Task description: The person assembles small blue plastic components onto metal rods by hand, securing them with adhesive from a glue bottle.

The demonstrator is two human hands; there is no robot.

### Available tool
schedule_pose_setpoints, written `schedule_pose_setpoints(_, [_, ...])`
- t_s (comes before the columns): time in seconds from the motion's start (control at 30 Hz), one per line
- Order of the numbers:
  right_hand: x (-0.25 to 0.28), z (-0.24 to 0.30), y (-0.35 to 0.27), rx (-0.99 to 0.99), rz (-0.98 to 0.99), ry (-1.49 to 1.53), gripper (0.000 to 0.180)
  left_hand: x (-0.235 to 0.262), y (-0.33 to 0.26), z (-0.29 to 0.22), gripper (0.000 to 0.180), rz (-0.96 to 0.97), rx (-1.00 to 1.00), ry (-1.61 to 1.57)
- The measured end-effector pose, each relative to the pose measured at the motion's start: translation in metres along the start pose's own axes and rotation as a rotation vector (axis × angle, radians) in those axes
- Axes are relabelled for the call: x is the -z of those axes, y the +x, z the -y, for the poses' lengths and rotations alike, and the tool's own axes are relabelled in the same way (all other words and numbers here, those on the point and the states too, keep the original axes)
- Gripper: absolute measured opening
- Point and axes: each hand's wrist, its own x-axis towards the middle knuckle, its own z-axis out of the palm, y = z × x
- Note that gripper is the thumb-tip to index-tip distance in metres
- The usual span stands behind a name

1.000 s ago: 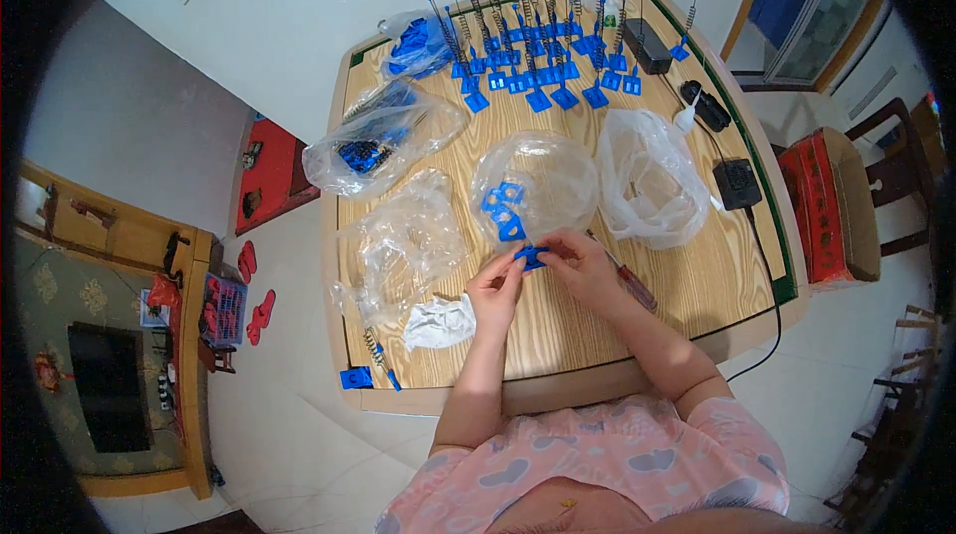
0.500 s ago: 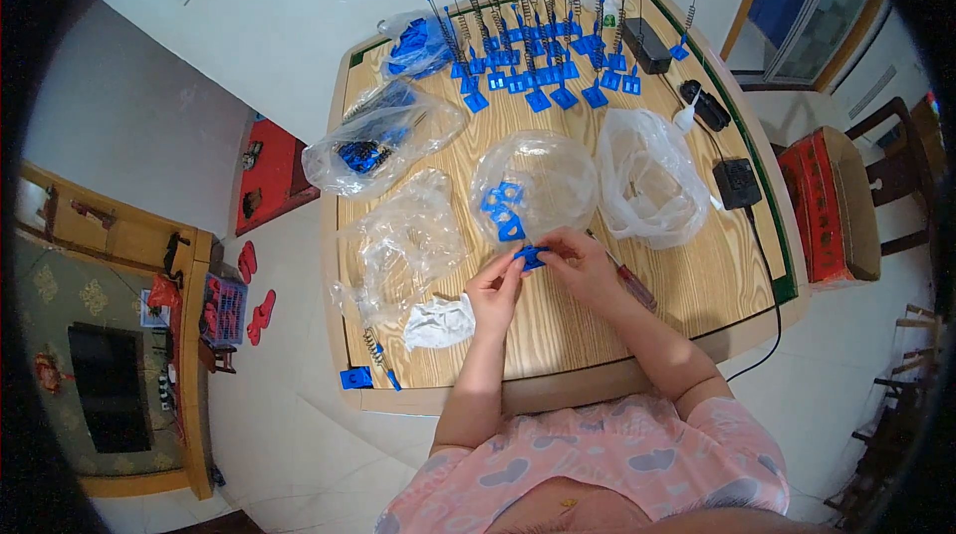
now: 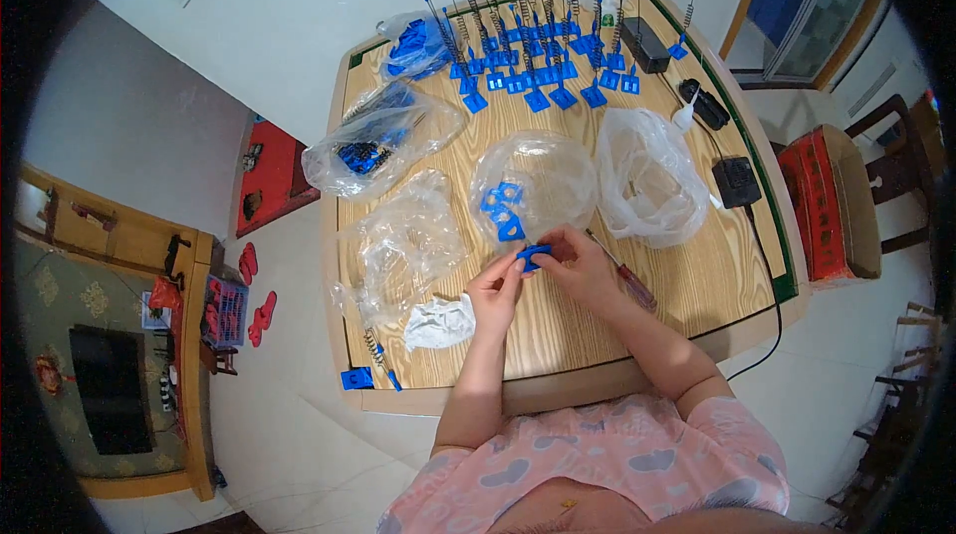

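Note:
Over the near middle of the table, a small blue plastic piece [image 3: 535, 254] is pinched between both my hands. My left hand [image 3: 494, 287] grips its left end with thumb and fingers. The right end is in the fingers of my right hand [image 3: 576, 265], which covers part of it. Just beyond lies a clear plastic bag [image 3: 558, 176] with several flat blue parts [image 3: 506, 211] at its left side. A screwdriver [image 3: 634, 287] with a red and dark handle rests beside my right wrist.
Many blue-based pieces with upright springs and rods [image 3: 538, 66] crowd the far side. Bags of blue parts [image 3: 383, 141], a crumpled clear bag [image 3: 413, 240] and a white cloth [image 3: 440, 323] lie left. A white bag [image 3: 652, 176] and black adapter [image 3: 737, 183] lie right.
The blue piece has tilted slightly between my fingers, and my right fingers have shifted a little over it. The other things on the table stay where they were.

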Motion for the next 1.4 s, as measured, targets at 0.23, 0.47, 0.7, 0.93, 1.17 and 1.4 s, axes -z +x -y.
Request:
schedule_pose_setpoints(0.23, [0.001,-0.013,0.002,0.064,-0.031,-0.036,0.015,-0.001,0.000,0.001,0.020,-0.001,0.017,0.021])
schedule_pose_setpoints(0.47, [0.000,-0.013,0.003,0.112,-0.070,0.023,0.015,0.001,0.000,0.002,0.020,-0.071,0.107,-0.006])
schedule_pose_setpoints(0.7, [0.001,-0.023,0.005,0.040,0.021,0.086,0.018,0.000,0.004,0.000,0.020,-0.097,0.150,-0.267])
schedule_pose_setpoints(0.93, [0.001,-0.022,0.005,0.014,0.010,0.083,0.017,0.000,0.003,0.001,0.019,-0.096,0.077,-0.138])
schedule_pose_setpoints(1.17, [0.002,-0.015,0.004,-0.006,-0.012,0.044,0.017,0.003,0.002,-0.001,0.020,-0.082,0.146,-0.140])
schedule_pose_setpoints(1.4, [0.004,-0.012,0.002,0.154,-0.055,-0.049,0.020,-0.010,0.008,-0.012,0.022,-0.070,0.069,-0.124])
